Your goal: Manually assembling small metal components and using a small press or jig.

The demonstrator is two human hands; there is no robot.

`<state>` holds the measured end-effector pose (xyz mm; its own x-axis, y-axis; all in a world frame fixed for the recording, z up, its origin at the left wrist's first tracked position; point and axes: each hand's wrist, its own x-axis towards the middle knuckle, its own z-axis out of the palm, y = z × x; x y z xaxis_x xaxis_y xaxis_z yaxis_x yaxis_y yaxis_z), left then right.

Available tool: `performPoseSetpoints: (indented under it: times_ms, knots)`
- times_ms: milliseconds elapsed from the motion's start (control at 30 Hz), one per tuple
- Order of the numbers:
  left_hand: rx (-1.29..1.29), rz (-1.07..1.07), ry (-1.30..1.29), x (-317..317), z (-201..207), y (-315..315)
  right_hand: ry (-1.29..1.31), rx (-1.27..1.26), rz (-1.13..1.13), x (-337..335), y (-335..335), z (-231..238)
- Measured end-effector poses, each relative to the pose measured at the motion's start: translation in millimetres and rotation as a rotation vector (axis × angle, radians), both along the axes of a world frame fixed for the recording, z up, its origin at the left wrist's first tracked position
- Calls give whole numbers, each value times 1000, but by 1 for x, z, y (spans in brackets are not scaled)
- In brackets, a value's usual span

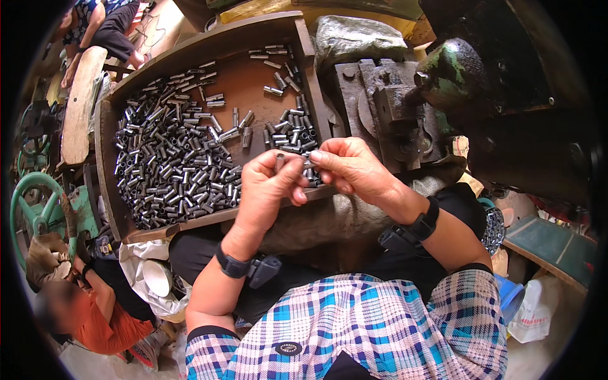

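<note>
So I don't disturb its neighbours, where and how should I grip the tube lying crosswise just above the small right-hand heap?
I'd probably pinch the crosswise tube across its middle, coming down from your side: it lies flat, brown tray floor shows along its near edge, and another tube sits close beyond it.

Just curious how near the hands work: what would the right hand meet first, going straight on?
Probably the left hand, which lies ahead of the right hand, though depth is unclear.
</note>
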<state>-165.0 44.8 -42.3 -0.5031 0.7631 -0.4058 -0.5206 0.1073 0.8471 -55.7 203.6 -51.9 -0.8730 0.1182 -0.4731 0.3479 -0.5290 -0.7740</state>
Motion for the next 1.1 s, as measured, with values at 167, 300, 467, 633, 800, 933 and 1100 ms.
performPoseSetpoints:
  times_ms: [167, 300, 467, 633, 800, 933, 1100]
  knots:
    - [80, -24, -218, -14, -3, -8, 12, 102, -76, -5, -5, 5]
    - [152, -36, -171, -10, -4, -9, 89, 28, -9, -2, -3, 5]
    - [-35, 4, 342, 8, 9, -4, 29, -57, 0, -3, -2, 2]
    - [56, -9, 144, -2, 3, -4, 65, 199, 64, -4, 1, 20]
    - [30, -29, 49, -3, 5, 5, 96, 141, 32, 0, 3, 16]
    - [16, 4, -86, -8, 5, 4, 153, 263, -84, -2, -9, 11]
    - [48, 29, -79, -1, 4, 11, 226, 1036, -171, 11, 3, 33]
